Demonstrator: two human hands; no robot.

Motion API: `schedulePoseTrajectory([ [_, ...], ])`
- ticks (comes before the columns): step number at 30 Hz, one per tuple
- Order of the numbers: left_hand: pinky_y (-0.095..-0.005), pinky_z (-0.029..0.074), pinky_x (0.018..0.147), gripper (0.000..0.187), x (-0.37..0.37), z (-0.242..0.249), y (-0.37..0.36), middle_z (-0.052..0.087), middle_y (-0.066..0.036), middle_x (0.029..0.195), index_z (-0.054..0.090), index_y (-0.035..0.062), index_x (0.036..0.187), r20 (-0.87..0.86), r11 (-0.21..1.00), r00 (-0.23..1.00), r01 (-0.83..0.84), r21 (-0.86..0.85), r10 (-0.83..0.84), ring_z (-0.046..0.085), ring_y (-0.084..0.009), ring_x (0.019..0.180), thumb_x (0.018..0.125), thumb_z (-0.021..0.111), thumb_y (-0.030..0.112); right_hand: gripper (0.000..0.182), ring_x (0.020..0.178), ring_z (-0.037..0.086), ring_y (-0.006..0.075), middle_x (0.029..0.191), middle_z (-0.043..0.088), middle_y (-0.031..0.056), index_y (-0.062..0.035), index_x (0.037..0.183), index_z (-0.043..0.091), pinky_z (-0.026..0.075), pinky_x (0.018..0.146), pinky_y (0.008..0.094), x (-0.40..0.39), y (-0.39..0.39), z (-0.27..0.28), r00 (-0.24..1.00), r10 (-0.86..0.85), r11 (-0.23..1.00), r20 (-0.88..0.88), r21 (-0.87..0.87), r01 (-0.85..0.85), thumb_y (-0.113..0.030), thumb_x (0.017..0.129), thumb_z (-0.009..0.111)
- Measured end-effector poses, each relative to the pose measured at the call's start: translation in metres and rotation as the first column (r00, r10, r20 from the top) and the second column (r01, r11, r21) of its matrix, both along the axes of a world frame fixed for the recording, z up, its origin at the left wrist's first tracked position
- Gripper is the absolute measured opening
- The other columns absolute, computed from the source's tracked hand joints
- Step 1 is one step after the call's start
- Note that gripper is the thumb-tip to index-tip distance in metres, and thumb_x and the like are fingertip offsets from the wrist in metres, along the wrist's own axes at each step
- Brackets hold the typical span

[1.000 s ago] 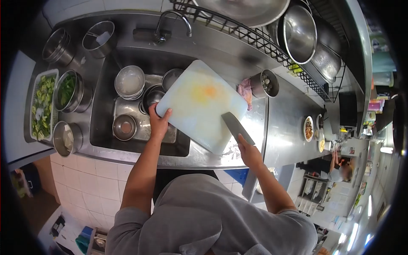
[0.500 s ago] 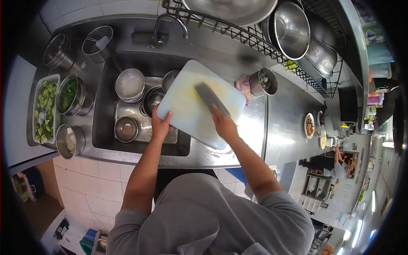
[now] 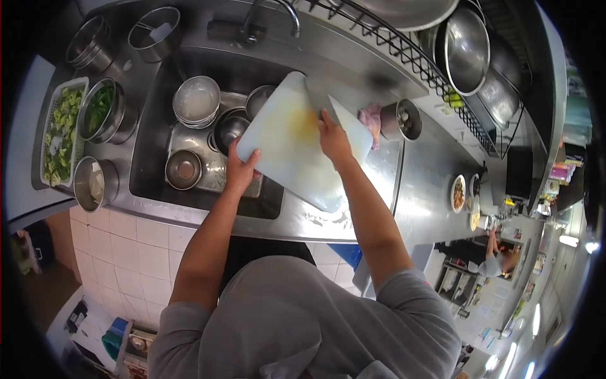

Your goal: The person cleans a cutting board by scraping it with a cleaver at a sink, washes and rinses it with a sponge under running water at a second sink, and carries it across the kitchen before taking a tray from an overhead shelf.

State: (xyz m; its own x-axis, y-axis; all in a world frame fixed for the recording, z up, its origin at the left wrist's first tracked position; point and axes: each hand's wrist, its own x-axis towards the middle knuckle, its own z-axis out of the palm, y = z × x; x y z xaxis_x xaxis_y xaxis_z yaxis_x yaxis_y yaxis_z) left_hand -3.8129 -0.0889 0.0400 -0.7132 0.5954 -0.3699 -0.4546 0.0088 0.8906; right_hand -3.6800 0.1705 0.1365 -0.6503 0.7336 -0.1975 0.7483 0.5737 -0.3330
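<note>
My left hand (image 3: 241, 167) grips the left edge of a white cutting board (image 3: 284, 142), thumb on its upper face. The board lies tilted across the sink's right rim and the steel counter, with a yellowish stain at its middle. In my right hand (image 3: 334, 140) is a cleaver (image 3: 320, 101), fingers closed round its handle. Its broad dark blade lies over the board's far right part. Below the board's left side, inside the sink (image 3: 142, 142), are a stack of metal bowls (image 3: 196, 100) and a small round bowl (image 3: 184, 168).
A faucet (image 3: 293, 25) arches behind the sink. Left stand a basket of cut greens (image 3: 81, 136), a pot of leaves (image 3: 118, 120) and a metal pot (image 3: 113, 183). Right of the board are a pink cloth (image 3: 371, 126) and a pot (image 3: 389, 121). A wire rack (image 3: 404, 60) overhangs; another person (image 3: 491, 265) stands far right.
My right hand and the cleaver have moved farther up the board, toward its far edge. My left hand keeps its hold on the board. The view has shifted slightly.
</note>
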Motion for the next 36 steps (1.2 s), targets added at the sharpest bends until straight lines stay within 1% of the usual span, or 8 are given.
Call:
schedulePoseTrajectory([
  [4, -0.0291, 0.055, 0.047, 0.067, -0.002, -0.003, 0.003, 0.070, -0.012, 0.118, 0.039, 0.0088, 0.156, -0.036, 0.998, 0.998, -0.057, 0.007, 0.057, 0.072, -0.0167, 0.076, 0.102, 0.078, 0.020, 0.056, 0.096, 0.073, 0.0524, 0.110, 0.076, 0.0305, -0.0244, 0.168, 0.042, 0.058, 0.085, 0.0611, 0.047, -0.037, 0.005, 0.995, 0.087, 0.995, -0.045, 0.061, -0.085, -0.038, 0.114, 0.050],
  [12, -0.0282, 0.059, 0.049, 0.069, -0.004, -0.006, 0.001, 0.067, -0.013, 0.126, 0.037, 0.0098, 0.157, 0.016, 0.997, 0.999, -0.032, 0.067, 0.031, 0.072, -0.0171, 0.082, 0.103, 0.078, 0.022, 0.058, 0.098, 0.073, 0.0544, 0.107, 0.075, 0.0336, -0.0250, 0.169, 0.042, 0.058, 0.088, 0.0623, 0.211, -0.099, 0.075, 0.940, -0.053, 0.996, 0.336, -0.053, 0.075, -0.036, 0.113, 0.052],
  [15, -0.0281, 0.058, 0.048, 0.070, -0.003, -0.007, 0.000, 0.068, -0.013, 0.124, 0.037, 0.0095, 0.158, 0.006, 0.998, 1.000, -0.009, 0.057, 0.009, 0.072, -0.0169, 0.079, 0.103, 0.078, 0.022, 0.052, 0.099, 0.071, 0.0562, 0.112, 0.074, 0.0344, -0.0160, 0.162, 0.052, 0.057, 0.086, 0.0617, 0.157, -0.043, 0.033, 0.994, 0.112, 0.985, -0.013, 0.130, -0.109, -0.029, 0.113, 0.052],
  [19, -0.0282, 0.054, 0.045, 0.072, -0.003, -0.003, -0.001, 0.070, -0.013, 0.114, 0.035, 0.0081, 0.160, 0.028, 0.999, 1.000, 0.014, 0.041, -0.015, 0.069, -0.0154, 0.067, 0.103, 0.077, 0.021, 0.051, 0.107, 0.071, 0.0549, 0.117, 0.072, 0.0356, -0.0168, 0.162, 0.053, 0.058, 0.093, 0.0579, 0.038, 0.006, 0.017, 0.993, -0.117, 0.993, 0.003, -0.035, 0.117, -0.038, 0.115, 0.048],
  [26, -0.0287, 0.054, 0.045, 0.071, -0.003, -0.004, -0.002, 0.071, -0.012, 0.113, 0.036, 0.0096, 0.161, 0.008, 1.000, 1.000, 0.007, 0.025, -0.007, 0.068, -0.0155, 0.064, 0.104, 0.077, 0.021, 0.058, 0.079, 0.073, 0.0543, 0.087, 0.074, 0.0319, -0.0340, 0.171, 0.036, 0.059, 0.074, 0.0647, 0.136, -0.121, 0.046, 0.942, -0.020, 0.999, 0.336, -0.037, 0.035, -0.042, 0.115, 0.048],
  [31, -0.0288, 0.056, 0.046, 0.072, -0.004, -0.010, -0.004, 0.071, -0.013, 0.118, 0.036, 0.0108, 0.161, 0.031, 0.998, 0.999, 0.003, 0.070, -0.005, 0.070, -0.0161, 0.068, 0.104, 0.077, 0.022, 0.056, 0.078, 0.073, 0.0542, 0.081, 0.073, 0.0310, -0.0292, 0.169, 0.042, 0.058, 0.075, 0.0650, 0.146, -0.146, 0.055, 0.959, 0.068, 0.996, 0.274, -0.074, -0.050, -0.038, 0.114, 0.052],
  [34, -0.0289, 0.056, 0.047, 0.072, -0.007, -0.008, -0.002, 0.071, -0.013, 0.117, 0.036, 0.0109, 0.162, 0.019, 0.996, 1.000, 0.009, 0.085, -0.011, 0.070, -0.0159, 0.069, 0.104, 0.076, 0.023, 0.054, 0.093, 0.074, 0.0547, 0.100, 0.075, 0.0327, -0.0255, 0.166, 0.046, 0.059, 0.084, 0.0639, 0.068, -0.080, 0.005, 0.987, 0.158, 0.974, -0.020, 0.170, -0.153, -0.038, 0.114, 0.050],
  [36, -0.0288, 0.056, 0.047, 0.071, -0.007, -0.009, -0.004, 0.072, -0.012, 0.115, 0.035, 0.0112, 0.162, 0.021, 0.996, 1.000, 0.016, 0.089, -0.018, 0.070, -0.0156, 0.068, 0.105, 0.076, 0.024, 0.054, 0.100, 0.073, 0.0543, 0.107, 0.076, 0.0321, -0.0199, 0.164, 0.049, 0.059, 0.089, 0.0627, -0.009, -0.042, 0.010, 0.998, 0.045, 0.997, 0.053, 0.054, -0.048, -0.040, 0.114, 0.047],
])
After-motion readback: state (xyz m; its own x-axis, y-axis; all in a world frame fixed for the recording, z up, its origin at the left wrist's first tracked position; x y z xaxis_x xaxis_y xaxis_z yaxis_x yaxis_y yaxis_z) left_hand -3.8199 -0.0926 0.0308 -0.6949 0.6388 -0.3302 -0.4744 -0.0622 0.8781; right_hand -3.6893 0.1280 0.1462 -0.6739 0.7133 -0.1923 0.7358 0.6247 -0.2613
